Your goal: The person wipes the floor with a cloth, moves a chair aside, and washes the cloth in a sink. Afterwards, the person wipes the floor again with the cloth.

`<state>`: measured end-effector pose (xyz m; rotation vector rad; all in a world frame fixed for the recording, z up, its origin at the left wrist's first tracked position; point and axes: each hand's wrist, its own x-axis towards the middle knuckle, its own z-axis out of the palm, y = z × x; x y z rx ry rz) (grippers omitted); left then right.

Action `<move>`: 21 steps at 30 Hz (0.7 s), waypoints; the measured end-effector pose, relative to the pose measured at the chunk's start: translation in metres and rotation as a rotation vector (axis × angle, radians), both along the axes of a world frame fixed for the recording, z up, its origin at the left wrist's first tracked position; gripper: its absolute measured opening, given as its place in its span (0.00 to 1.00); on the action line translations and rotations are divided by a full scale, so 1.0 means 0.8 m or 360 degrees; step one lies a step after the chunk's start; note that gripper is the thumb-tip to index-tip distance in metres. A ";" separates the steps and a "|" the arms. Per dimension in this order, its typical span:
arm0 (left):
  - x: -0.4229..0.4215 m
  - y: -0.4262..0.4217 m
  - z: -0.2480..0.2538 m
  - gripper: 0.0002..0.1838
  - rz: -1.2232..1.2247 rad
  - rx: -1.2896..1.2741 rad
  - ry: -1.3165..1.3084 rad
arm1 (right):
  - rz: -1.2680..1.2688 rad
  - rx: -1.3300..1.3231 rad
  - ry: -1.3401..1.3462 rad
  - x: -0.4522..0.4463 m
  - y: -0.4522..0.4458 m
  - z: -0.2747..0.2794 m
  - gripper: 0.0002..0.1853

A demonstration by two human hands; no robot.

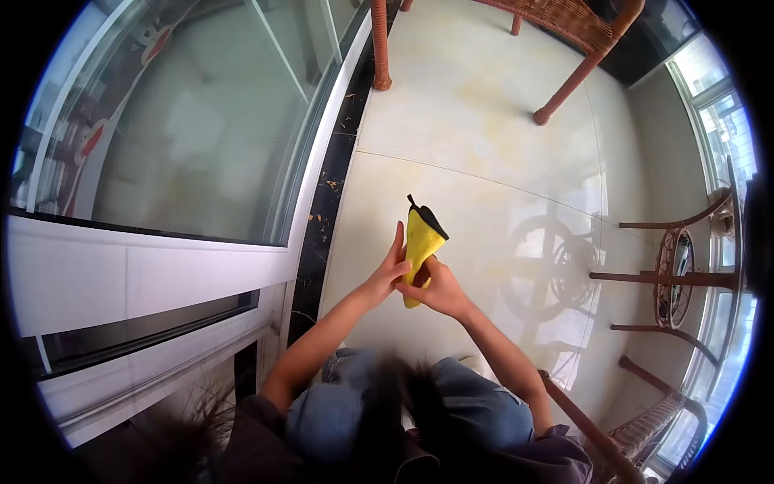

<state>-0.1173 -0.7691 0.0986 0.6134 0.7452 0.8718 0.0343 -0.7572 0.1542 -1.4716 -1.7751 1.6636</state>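
Note:
A yellow cloth [424, 239] with a dark edge and a small dark loop at its top is bunched up in front of my knees, over the floor. My left hand [387, 270] grips its left side, thumb across the cloth and the forefinger stretched upward beside it. From the right, my right hand [439, 289] pinches the lower part, with its fingers partly behind the cloth. A short tail of the cloth hangs below both hands.
On the left stands a white-framed glass door [201, 137], with a black floor strip [326, 194] along its foot. Wicker chair legs [564, 89] stand at the top. A round rattan table [676, 278] and another wicker chair [653, 427] are by the window on the right.

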 end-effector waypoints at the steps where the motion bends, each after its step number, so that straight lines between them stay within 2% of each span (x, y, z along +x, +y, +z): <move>1: -0.001 -0.001 -0.003 0.40 -0.0014 -0.0128 0.0032 | 0.0087 0.0031 0.0310 -0.006 -0.010 -0.010 0.19; 2: -0.006 -0.004 -0.012 0.34 -0.0029 -0.0264 0.0066 | 0.0076 0.0031 0.0308 -0.006 -0.013 -0.016 0.19; 3: -0.013 -0.003 -0.021 0.25 0.0080 -0.0397 0.0036 | 0.0119 0.0214 0.0352 -0.006 -0.017 -0.021 0.20; 4: -0.020 -0.004 -0.029 0.25 0.0072 -0.0408 0.0037 | 0.0157 0.0391 0.0396 -0.006 -0.021 -0.027 0.21; 6: -0.033 -0.004 -0.041 0.25 0.0297 -0.0897 -0.0424 | 0.0001 0.0310 0.0453 0.005 -0.024 -0.044 0.18; 8: -0.041 -0.001 -0.044 0.25 0.0387 -0.0873 -0.0434 | -0.0400 -0.0001 0.0526 0.021 -0.015 -0.069 0.13; 10: -0.054 0.013 -0.053 0.24 0.0560 -0.0891 -0.0360 | -0.0616 0.0272 0.0278 0.031 -0.001 -0.094 0.10; 11: -0.062 0.023 -0.056 0.24 0.0561 -0.0909 -0.0360 | -0.0499 0.0304 -0.0001 0.039 0.010 -0.105 0.15; 12: -0.071 0.037 -0.059 0.25 0.0641 -0.0777 -0.0274 | -0.0498 0.0288 -0.0005 0.042 0.019 -0.120 0.15; 14: -0.081 0.068 -0.059 0.26 0.0723 -0.0668 -0.0175 | -0.0091 0.0788 -0.0555 0.043 0.040 -0.151 0.27; 16: -0.092 0.103 -0.048 0.25 0.0814 -0.0609 0.0058 | 0.0267 0.0889 -0.0733 0.040 0.094 -0.167 0.37; 17: -0.100 0.120 -0.052 0.25 0.0829 -0.0614 0.0078 | 0.0352 0.0957 -0.0897 0.036 0.129 -0.174 0.36; 18: -0.104 0.135 -0.056 0.28 0.0868 -0.0572 0.0269 | 0.0433 0.1032 -0.1064 0.033 0.162 -0.181 0.36; 21: -0.110 0.180 -0.053 0.32 0.0900 -0.0452 0.0621 | 0.0077 0.1116 -0.1175 0.017 0.240 -0.217 0.32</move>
